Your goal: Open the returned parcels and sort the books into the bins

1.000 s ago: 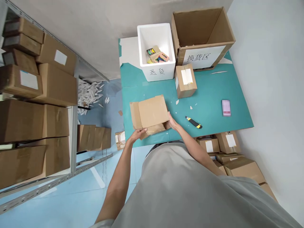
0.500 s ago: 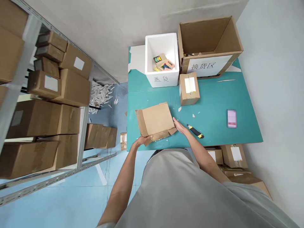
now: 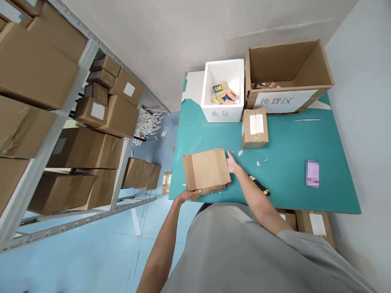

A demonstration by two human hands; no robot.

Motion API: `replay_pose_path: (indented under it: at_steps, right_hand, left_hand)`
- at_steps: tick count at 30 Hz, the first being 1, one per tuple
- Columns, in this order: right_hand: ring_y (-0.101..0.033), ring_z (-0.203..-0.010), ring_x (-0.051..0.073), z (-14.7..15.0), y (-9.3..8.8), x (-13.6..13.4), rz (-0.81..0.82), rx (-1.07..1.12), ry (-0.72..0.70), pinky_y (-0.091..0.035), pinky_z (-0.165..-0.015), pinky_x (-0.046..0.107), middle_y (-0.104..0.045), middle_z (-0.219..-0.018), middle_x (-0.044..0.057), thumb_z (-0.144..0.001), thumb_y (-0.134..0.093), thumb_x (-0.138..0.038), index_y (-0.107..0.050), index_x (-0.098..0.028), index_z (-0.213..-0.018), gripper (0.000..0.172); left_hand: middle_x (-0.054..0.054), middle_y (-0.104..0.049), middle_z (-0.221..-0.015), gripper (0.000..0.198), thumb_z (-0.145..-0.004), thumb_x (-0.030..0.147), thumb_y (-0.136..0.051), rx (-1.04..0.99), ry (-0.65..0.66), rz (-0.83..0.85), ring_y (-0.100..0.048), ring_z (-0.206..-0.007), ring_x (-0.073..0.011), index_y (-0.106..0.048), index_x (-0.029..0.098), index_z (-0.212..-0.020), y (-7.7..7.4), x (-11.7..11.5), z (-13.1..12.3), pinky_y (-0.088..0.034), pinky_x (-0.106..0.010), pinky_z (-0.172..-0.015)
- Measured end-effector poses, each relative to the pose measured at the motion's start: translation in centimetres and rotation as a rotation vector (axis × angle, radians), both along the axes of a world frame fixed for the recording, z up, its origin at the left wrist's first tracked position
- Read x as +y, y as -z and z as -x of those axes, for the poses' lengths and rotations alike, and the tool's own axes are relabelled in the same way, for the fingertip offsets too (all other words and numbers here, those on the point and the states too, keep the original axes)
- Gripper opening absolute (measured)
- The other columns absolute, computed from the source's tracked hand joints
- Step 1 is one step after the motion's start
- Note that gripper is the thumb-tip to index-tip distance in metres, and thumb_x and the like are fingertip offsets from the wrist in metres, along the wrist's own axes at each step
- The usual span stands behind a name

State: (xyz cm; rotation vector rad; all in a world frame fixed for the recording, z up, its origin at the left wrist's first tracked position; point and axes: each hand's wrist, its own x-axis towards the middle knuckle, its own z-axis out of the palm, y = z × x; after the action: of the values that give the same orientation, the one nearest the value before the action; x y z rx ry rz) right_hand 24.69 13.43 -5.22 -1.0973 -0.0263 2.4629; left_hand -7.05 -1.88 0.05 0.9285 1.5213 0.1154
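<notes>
A flattened-looking open cardboard box [image 3: 209, 169] lies near the front left edge of the green table, with its right and near flaps raised and its left flap leaning outward. At its near left corner, my left hand [image 3: 187, 196] holds the cardboard from below and in front. My right hand [image 3: 232, 163] presses on the box's right side, thumb pointing away from me; some of its fingers are hidden. To the right of the box, a black and yellow utility knife [image 3: 259, 185] lies partly behind my right forearm.
Behind stand a white foam box [image 3: 222, 114] with small colourful packs inside and a large open carton [image 3: 288, 101]. A small taped carton [image 3: 255, 128] sits before them. A blurred pink phone-like item [image 3: 313, 173] lies right. A shelf rack [image 3: 117, 171] with cartons stands left.
The box's right and near flaps have come up into walls, with both hands still on it. My right hand has moved along the right side. The whole view has shifted.
</notes>
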Motion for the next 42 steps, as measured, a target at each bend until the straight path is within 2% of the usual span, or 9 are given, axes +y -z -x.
replay_pose_path:
  at_steps: [5,9,12,17,22,26,34,38,42]
  right_hand:
    - [-0.081,-0.122,0.038,0.2,1.1,-0.6,0.013,-0.082,0.254,-0.067,-0.103,0.057,-0.086,-0.114,0.017,-0.109,-0.019,-0.082,-0.073,-0.023,-0.126,0.082]
    - [-0.073,-0.141,0.032,-1.3,1.9,0.0,-0.169,-0.265,0.410,-0.063,-0.117,0.050,-0.080,-0.142,0.016,-0.108,-0.033,-0.074,-0.073,-0.026,-0.125,0.065]
    - [-0.070,-0.146,0.028,-2.6,2.5,1.4,-0.361,-0.520,0.264,-0.059,-0.123,0.046,-0.074,-0.155,0.016,-0.106,-0.043,-0.072,-0.073,-0.027,-0.126,0.057]
    - [-0.065,-0.150,0.031,-4.0,3.2,1.0,-0.456,-0.851,0.042,-0.051,-0.128,0.054,-0.080,-0.141,0.013,-0.089,-0.077,-0.051,-0.072,-0.027,-0.113,0.034]
    - [-0.070,-0.143,0.038,-3.7,3.1,-5.5,-0.449,-1.045,-0.105,-0.052,-0.125,0.053,-0.085,-0.108,0.012,-0.071,-0.088,-0.034,-0.060,-0.030,-0.085,0.032]
    - [-0.074,-0.135,0.040,-2.4,2.6,-10.7,-0.449,-1.134,-0.179,-0.058,-0.115,0.052,-0.082,-0.093,0.010,-0.070,-0.087,-0.034,-0.050,-0.033,-0.080,0.038]
    - [-0.072,-0.100,0.028,-2.4,0.0,-12.2,-0.592,-1.175,-0.089,-0.060,-0.104,0.042,-0.068,-0.081,-0.001,-0.083,-0.067,-0.043,-0.046,-0.032,-0.078,0.025]
    - [-0.069,-0.106,0.029,-2.6,-2.0,-12.8,-0.620,-1.196,0.076,-0.056,-0.112,0.043,-0.069,-0.092,0.002,-0.089,-0.065,-0.047,-0.047,-0.032,-0.084,0.024]
    - [-0.066,-0.129,0.032,-2.3,-3.9,-16.7,-0.574,-1.202,0.337,-0.049,-0.124,0.046,-0.077,-0.116,0.008,-0.091,-0.069,-0.047,-0.056,-0.032,-0.097,0.021]
  left_hand:
    - [-0.016,-0.064,-0.168,0.113,-0.062,0.077,-0.098,-0.077,-0.109,-0.001,-0.058,-0.159,-0.0373,-0.069,0.022,-0.157,0.3,-0.4,-0.5,-0.051,-0.047,-0.131]
    - [-0.018,-0.084,-0.137,0.086,-0.050,0.069,-0.106,0.008,-0.158,0.043,-0.072,-0.141,-0.0456,-0.086,0.022,-0.119,1.0,-0.2,-1.1,-0.059,-0.054,-0.119]
    - [-0.016,-0.088,-0.116,0.069,-0.044,0.060,-0.109,0.057,-0.176,0.054,-0.078,-0.127,-0.0465,-0.085,0.024,-0.098,1.9,0.3,-1.7,-0.063,-0.053,-0.110]
    - [-0.022,-0.086,-0.123,0.060,-0.059,0.055,-0.102,0.266,-0.309,-0.021,-0.075,-0.134,-0.0442,-0.077,0.021,-0.102,4.2,1.7,-2.7,-0.059,-0.049,-0.107]
    - [-0.031,-0.079,-0.132,0.061,-0.063,0.046,-0.096,0.472,-0.436,-0.067,-0.063,-0.152,-0.0475,-0.068,0.019,-0.110,5.6,2.6,-3.4,-0.055,-0.048,-0.111]
    - [-0.032,-0.080,-0.124,0.051,-0.062,0.039,-0.094,0.454,-0.492,-0.059,-0.067,-0.145,-0.0499,-0.066,0.020,-0.100,6.0,2.3,-4.3,-0.057,-0.052,-0.108]
    - [-0.013,-0.085,-0.106,0.043,-0.075,0.053,-0.086,0.084,-0.539,-0.150,-0.081,-0.103,-0.0306,-0.068,0.021,-0.097,4.3,2.4,-5.2,-0.065,-0.038,-0.090]
    - [-0.014,-0.085,-0.121,0.055,-0.077,0.059,-0.085,-0.047,-0.491,-0.219,-0.081,-0.106,-0.0282,-0.067,0.021,-0.112,2.6,4.0,-4.6,-0.066,-0.038,-0.091]
    - [-0.013,-0.083,-0.130,0.063,-0.080,0.065,-0.082,-0.149,-0.312,-0.244,-0.082,-0.112,-0.0275,-0.065,0.022,-0.123,1.1,5.9,-4.0,-0.068,-0.038,-0.093]
